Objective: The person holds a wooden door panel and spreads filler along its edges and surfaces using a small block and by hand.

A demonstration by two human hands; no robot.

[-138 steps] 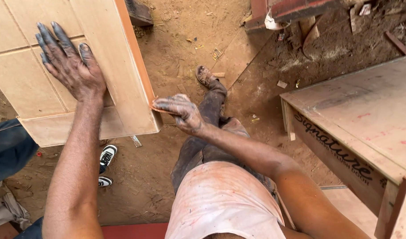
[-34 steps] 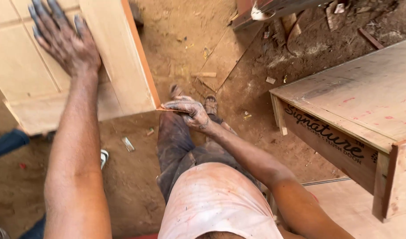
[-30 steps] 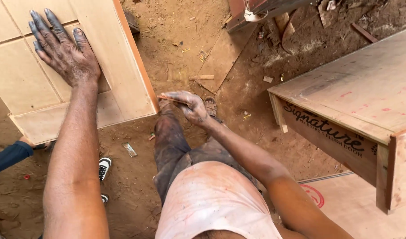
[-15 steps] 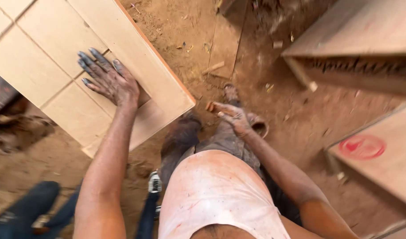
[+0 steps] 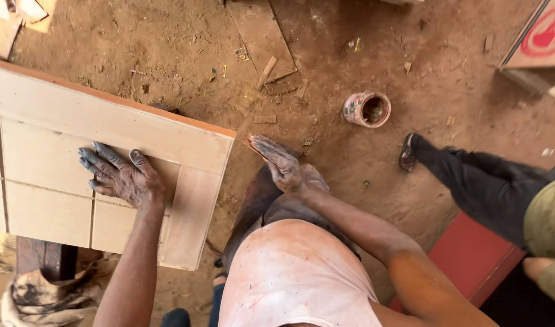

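A: Left hand (image 5: pixel 127 178)?
B: Flat on the wooden door panel (image 5: pixel 59 145), fingers (image 5: pixel 99 158) spread, palm down near its right end.
A: Right hand (image 5: pixel 287 168)?
B: Off the panel, just right of its orange edge. Fingers pressed together around a small sandpaper piece (image 5: pixel 251 143).
A: Nearby?
B: Paint tin (image 5: pixel 367 109) on the dirt floor (image 5: pixel 186 54), beyond the right fingertips.

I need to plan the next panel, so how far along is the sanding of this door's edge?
Done: cannot tell; the door's orange edge shows no clear finished stretch. In hand: the left hand lies flat on the panelled face, and the right hand holds a small abrasive piece just off the corner, not touching it. Left: the pictures do not show how much.
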